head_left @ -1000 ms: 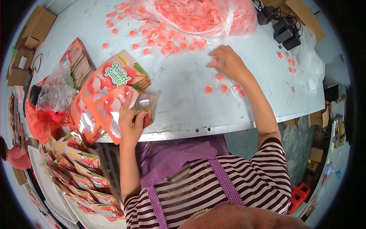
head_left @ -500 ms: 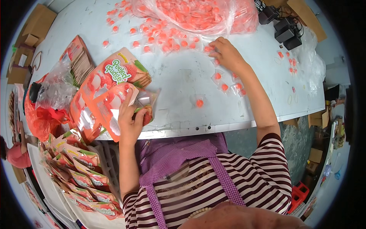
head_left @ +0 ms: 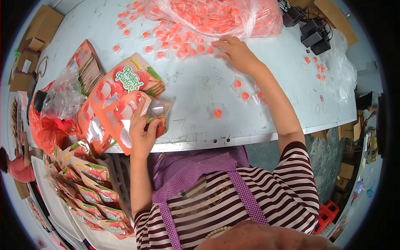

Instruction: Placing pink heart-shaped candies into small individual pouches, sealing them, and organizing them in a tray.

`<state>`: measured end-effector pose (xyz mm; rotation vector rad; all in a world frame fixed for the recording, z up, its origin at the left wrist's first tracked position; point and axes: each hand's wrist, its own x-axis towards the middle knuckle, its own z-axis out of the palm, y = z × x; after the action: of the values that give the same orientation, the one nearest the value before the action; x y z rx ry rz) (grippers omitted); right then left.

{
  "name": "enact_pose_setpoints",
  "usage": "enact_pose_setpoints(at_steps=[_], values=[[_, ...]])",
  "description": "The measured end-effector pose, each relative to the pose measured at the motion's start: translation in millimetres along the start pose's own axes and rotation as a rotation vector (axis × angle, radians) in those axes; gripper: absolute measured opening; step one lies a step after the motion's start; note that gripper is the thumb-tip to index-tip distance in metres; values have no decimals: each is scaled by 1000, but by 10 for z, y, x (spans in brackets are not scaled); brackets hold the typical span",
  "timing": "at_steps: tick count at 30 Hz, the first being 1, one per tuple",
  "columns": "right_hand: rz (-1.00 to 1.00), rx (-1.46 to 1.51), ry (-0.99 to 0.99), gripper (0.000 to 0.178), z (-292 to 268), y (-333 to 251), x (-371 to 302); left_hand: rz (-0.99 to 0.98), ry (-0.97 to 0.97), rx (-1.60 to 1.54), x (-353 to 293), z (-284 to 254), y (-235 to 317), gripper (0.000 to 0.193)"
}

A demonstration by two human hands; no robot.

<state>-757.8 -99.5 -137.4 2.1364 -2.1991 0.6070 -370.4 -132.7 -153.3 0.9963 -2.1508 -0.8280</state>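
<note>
At the table's near edge my left hand point(head_left: 141, 132) is closed on a printed red-and-pink pouch point(head_left: 125, 109), its mouth showing clear film to the right. This pouch lies over a fan of similar flat pouches point(head_left: 143, 75). My right hand point(head_left: 238, 54) is farther off, fingers apart, its fingertips at the right end of a spread of small clear-wrapped candies point(head_left: 181, 46) with red centres. Whether a fingertip touches one is hard to make out. One wrapped candy point(head_left: 217, 113) lies alone between my hands, and several more sit beneath my right forearm.
A big clear bag of candies point(head_left: 216, 16) stands at the far side. Black power adapters point(head_left: 312, 33) and crumpled plastic point(head_left: 343, 71) lie at the right. A red plastic bag point(head_left: 50, 133) is at the left, above a tray of filled pouches point(head_left: 89, 187). Another person point(head_left: 21, 166) shows far left.
My right hand has shifted left along the edge of the candy spread, and its fingers have opened. The left hand and its pouch stay in place.
</note>
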Motion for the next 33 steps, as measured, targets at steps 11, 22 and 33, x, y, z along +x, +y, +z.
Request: enact_pose_setpoints(at_steps=[11,22,33], values=[[213,17,-209,38,-306,-104,-213,54,16,2,11,-10,0,17],[33,-17,-140,40,118,-326,135,7,-4,-12,2,-14,9,17],[-23,223,9,46,33,-400,80,55,17,2,20,-5,13,17]])
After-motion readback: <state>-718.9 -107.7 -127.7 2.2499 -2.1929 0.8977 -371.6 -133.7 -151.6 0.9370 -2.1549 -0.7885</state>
